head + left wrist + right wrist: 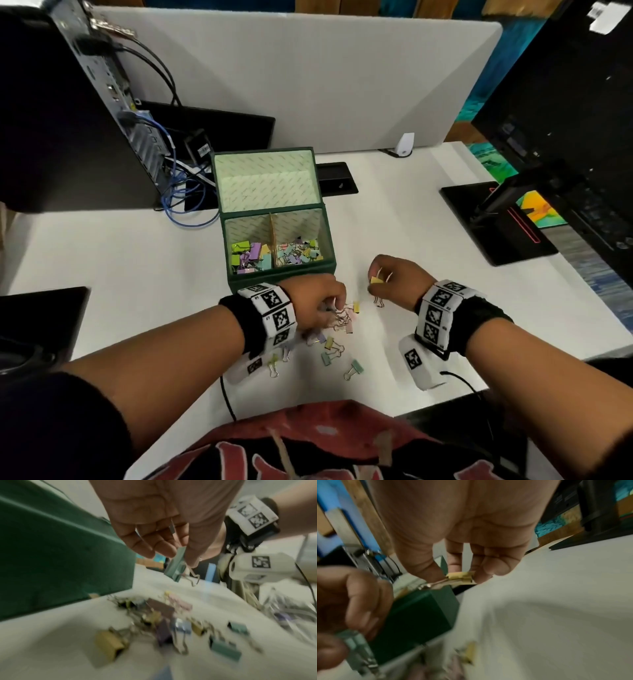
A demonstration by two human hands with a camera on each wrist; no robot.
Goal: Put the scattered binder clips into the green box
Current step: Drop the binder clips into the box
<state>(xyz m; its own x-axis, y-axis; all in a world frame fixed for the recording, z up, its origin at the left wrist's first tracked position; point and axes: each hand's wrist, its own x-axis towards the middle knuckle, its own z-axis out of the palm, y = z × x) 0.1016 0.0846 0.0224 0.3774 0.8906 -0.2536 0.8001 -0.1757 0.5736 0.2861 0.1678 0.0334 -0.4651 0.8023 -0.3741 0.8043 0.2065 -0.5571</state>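
Observation:
The green box (246, 285) stands open on the white desk, its two compartments holding several pastel binder clips. Just in front of it, over a scatter of loose clips (337, 337), my left hand (323, 299) pinches a green binder clip (176, 565) between thumb and fingers. To the right of the box, my right hand (383, 279) is lifted a little off the desk and pinches a yellow binder clip (376, 280) (460, 576). The box's dark green wall (60, 561) (418, 616) shows close by in both wrist views. More loose clips (163, 626) lie blurred under the left hand.
A computer tower (89, 113) with blue cables (186, 202) stands at the back left. A monitor base (496, 222) sits at the right, a grey partition (308, 75) behind. A black cable slot (337, 178) lies behind the box lid (265, 181).

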